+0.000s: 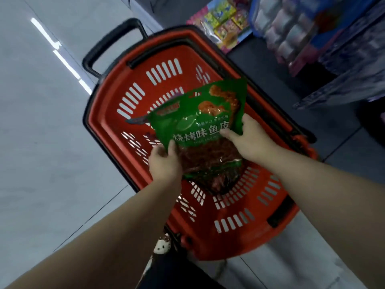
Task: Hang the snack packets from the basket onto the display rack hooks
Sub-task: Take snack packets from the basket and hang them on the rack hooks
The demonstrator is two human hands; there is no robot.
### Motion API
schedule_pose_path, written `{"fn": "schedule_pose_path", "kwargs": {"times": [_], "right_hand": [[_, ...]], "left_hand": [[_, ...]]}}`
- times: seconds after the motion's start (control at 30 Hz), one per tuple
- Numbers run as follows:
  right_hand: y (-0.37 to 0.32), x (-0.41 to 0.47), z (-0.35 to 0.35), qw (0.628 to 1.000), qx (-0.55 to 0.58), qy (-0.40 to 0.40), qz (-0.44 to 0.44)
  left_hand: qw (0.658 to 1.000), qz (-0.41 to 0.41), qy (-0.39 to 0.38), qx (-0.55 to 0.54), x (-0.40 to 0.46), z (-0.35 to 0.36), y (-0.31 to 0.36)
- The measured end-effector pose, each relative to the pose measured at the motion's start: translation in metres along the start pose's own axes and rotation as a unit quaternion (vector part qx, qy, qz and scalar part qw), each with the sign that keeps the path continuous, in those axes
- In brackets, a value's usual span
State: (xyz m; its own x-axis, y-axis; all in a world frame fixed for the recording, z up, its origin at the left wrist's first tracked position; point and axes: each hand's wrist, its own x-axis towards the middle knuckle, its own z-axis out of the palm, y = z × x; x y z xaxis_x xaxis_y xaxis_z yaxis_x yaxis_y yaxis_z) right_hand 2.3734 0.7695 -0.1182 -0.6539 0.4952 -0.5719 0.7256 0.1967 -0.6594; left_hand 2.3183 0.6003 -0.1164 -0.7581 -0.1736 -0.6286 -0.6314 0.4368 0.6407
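Note:
A green snack packet (200, 122) with white lettering and a clear window of reddish-brown strips is held above the red basket (108, 97). My left hand (164, 161) grips its lower left edge, thumb on the front. My right hand (248, 138) pinches its right edge, thumb on the printed face. The red slotted basket stands on the floor below, with a black pull handle (112, 44) at its far end. Another packet seems to lie under the held one, mostly hidden. No display rack hooks are in view.
Grey tiled floor (45, 142) spreads to the left of the basket. Shelves with colourful boxed goods (225, 19) and wrapped packs (291, 32) stand at the upper right. A dark low shelf edge (341, 88) juts out on the right.

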Motion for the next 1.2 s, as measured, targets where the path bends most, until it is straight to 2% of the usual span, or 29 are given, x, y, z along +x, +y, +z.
{"fn": "schedule_pose_path", "kwargs": {"times": [0.17, 0.4, 0.57, 0.7, 0.83, 0.93, 1.07, 1.2], "right_hand": [[-0.097, -0.06, -0.077, 0.994, 0.053, 0.052, -0.084], [-0.241, -0.22, -0.223, 0.969, 0.15, 0.12, -0.159], [-0.315, -0.372, -0.322, 0.949, 0.151, 0.181, -0.209], [-0.351, -0.502, -0.401, 0.913, 0.126, 0.295, -0.252], [-0.355, -0.632, -0.479, 0.862, 0.109, 0.404, -0.287], [-0.328, -0.714, -0.523, 0.822, 0.088, 0.495, -0.267], [-0.258, -0.803, -0.565, 0.785, 0.08, 0.579, -0.204], [-0.184, -0.872, -0.597, 0.759, 0.102, 0.625, -0.147]], "left_hand": [[0.981, 0.191, -0.042, -0.004, -0.062, -0.062, 0.12], [0.918, 0.389, -0.08, -0.012, -0.213, -0.161, 0.288], [0.857, 0.498, -0.132, -0.007, -0.357, -0.235, 0.384], [0.776, 0.6, -0.195, -0.008, -0.479, -0.279, 0.452], [0.673, 0.685, -0.276, -0.045, -0.602, -0.283, 0.498], [0.607, 0.724, -0.326, -0.039, -0.686, -0.257, 0.508], [0.54, 0.745, -0.392, 0.002, -0.79, -0.193, 0.493], [0.491, 0.765, -0.416, 0.034, -0.886, -0.134, 0.452]]}}
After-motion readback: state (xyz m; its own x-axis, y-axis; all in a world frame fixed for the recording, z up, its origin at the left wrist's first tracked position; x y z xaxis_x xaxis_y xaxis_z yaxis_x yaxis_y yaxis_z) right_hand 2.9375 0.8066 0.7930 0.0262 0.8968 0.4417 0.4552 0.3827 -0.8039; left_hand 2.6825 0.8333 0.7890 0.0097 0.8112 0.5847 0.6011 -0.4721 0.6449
